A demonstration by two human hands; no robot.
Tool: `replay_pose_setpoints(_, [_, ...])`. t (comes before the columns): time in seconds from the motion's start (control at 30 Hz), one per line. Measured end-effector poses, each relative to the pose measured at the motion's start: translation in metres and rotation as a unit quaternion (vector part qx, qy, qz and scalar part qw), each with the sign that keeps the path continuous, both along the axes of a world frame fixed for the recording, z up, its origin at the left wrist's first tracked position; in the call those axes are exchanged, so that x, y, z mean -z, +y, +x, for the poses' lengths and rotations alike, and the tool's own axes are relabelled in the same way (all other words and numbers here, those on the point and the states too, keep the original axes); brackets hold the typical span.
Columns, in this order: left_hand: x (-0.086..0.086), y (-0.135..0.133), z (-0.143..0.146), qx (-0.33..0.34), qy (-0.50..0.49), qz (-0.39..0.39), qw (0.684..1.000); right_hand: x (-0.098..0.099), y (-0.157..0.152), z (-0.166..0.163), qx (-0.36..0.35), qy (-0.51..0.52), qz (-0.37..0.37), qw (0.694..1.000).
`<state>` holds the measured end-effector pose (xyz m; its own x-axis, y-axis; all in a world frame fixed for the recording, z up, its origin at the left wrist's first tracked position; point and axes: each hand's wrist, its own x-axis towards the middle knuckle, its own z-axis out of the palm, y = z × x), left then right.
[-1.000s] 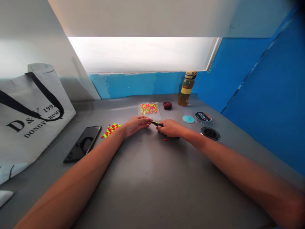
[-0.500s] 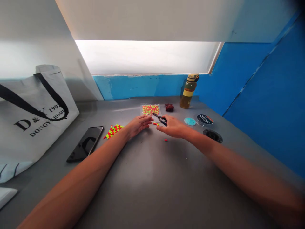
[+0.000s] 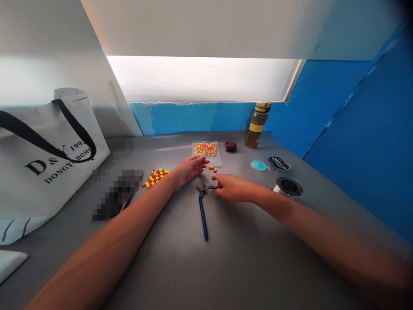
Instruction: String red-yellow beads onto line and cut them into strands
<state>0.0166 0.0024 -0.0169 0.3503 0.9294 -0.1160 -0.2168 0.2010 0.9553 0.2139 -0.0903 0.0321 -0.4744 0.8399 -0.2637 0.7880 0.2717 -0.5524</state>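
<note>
Grey metal tabletop (image 3: 226,262), work area centred. Your right hand (image 3: 232,188) lies open, fingers loose and gripping nothing, the fingertips just beside the head of the small steel pliers with a long blue handle (image 3: 203,215). Those pliers rest flat on the table, handle pointing toward you. Your left hand (image 3: 190,169) is open too, empty as far as shows, fingers toward a clear plastic bag of neon orange-and-yellow beads (image 3: 205,150). A few loose neon beads (image 3: 212,169) lie between bag and pliers.

Step in hand: pliers down, neither hand on them. Nearest your right fingers — that steel head.

Near your left wrist, a neat cluster of red and yellow-green beads (image 3: 155,177). Further right, a round spool of clear line with a black label (image 3: 279,162) and a pale blue disc (image 3: 258,165).
</note>
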Motion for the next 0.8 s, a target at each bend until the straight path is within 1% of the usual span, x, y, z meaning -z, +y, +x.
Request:
replay_pose_setpoints(0.07, [0.0, 0.0, 0.0, 0.0, -0.003, 0.003, 1.0, -0.002, -0.001, 0.001, 0.018, -0.003, -0.042, 0.999])
replay_pose_setpoints(0.1, [0.0, -0.001, 0.0, 0.002, -0.004, 0.005, 1.0, -0.002, -0.002, 0.001, 0.024, -0.008, -0.042, 0.999])
replay_pose_setpoints(0.17, [0.0, -0.001, 0.0, 0.005, -0.004, 0.009, 1.0, 0.004, -0.003, -0.002, 0.028, -0.022, 0.009, 0.999])
replay_pose_setpoints(0.27, [-0.003, -0.001, -0.001, 0.008, -0.008, 0.014, 1.0, 0.018, 0.0, -0.006, 0.026, -0.036, 0.125, 0.991])
replay_pose_setpoints(0.37, [-0.006, -0.001, -0.001, 0.014, -0.025, 0.016, 0.999, 0.024, 0.008, -0.006, 0.059, -0.032, 0.187, 0.98])
replay_pose_setpoints(0.47, [-0.01, -0.001, -0.002, 0.026, -0.049, 0.012, 0.998, 0.018, 0.016, -0.001, 0.13, 0.02, 0.206, 0.97])
replay_pose_setpoints(0.53, [-0.012, -0.001, -0.003, 0.035, -0.065, 0.011, 0.997, 0.015, 0.022, 0.003, 0.175, 0.088, 0.221, 0.955])
replay_pose_setpoints(0.57, [-0.013, -0.001, -0.003, 0.04, -0.071, 0.012, 0.997, 0.014, 0.024, 0.005, 0.18, 0.129, 0.224, 0.949])
replay_pose_setpoints(0.6, [-0.013, -0.001, -0.003, 0.046, -0.077, 0.014, 0.996, 0.015, 0.026, 0.007, 0.176, 0.17, 0.219, 0.944])
replay_pose_setpoints(0.67, [-0.015, -0.002, -0.003, 0.055, -0.089, 0.015, 0.994, 0.019, 0.031, 0.008, 0.145, 0.239, 0.17, 0.945])
replay_pose_setpoints(0.73, [-0.016, -0.003, -0.002, 0.061, -0.094, 0.013, 0.994, 0.025, 0.034, 0.009, 0.113, 0.285, 0.087, 0.948])
replay_pose_setpoints(0.8, [-0.017, -0.003, -0.002, 0.062, -0.091, 0.009, 0.994, 0.028, 0.035, 0.008, 0.105, 0.318, 0.003, 0.942])
